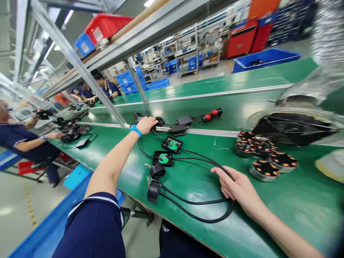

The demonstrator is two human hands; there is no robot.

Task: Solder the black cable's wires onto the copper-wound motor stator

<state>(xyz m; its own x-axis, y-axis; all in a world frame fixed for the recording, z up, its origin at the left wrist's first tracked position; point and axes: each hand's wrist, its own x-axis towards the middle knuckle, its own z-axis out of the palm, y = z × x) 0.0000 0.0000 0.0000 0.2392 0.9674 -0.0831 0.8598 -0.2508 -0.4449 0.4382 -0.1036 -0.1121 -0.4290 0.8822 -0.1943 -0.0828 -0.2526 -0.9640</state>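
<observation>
The left hand [146,125], blue band at its wrist, stretches far across the green-topped counter [268,200], its grip closed on a coiled bundle of black cable [159,122]. The right hand [238,188] rests nearer, fingers loosely curled over a looping thick black cable [193,201], beside two open black housings with green circuit boards [168,152].

A single camera worn on the head looks forward and down across a green workbench [268,215], tilted so the bench runs from seven o'clock to two o'clock. It sits close: the person's own sleeve [94,229] fills six o'clock, while shelving [188,46] lies far off at twelve o'clock.
</observation>
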